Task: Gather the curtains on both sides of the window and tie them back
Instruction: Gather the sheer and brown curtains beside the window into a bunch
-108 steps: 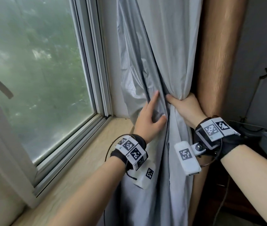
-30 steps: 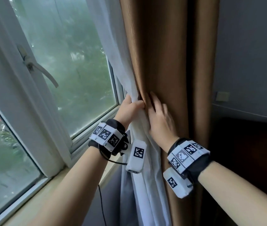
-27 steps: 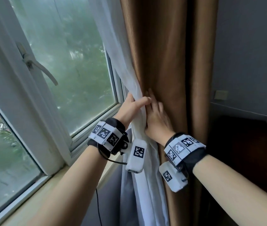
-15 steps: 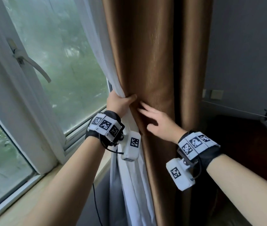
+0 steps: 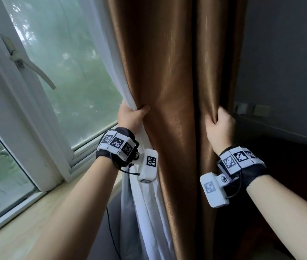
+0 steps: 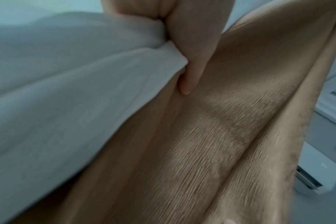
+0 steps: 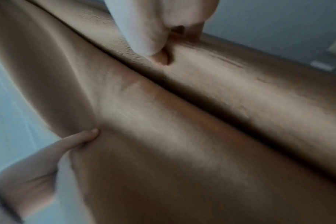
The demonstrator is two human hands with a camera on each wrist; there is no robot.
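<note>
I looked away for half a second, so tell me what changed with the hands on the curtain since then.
The right hand, then open against the front of the brown curtain, moved right to its far side and took a fold in its grip. The left hand kept holding the white sheer and the brown curtain's window-side edge.

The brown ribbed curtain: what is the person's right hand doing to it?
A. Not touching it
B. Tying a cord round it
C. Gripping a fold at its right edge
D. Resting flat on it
C: the right hand curls its fingers round a fold of the brown ribbed curtain.
</note>
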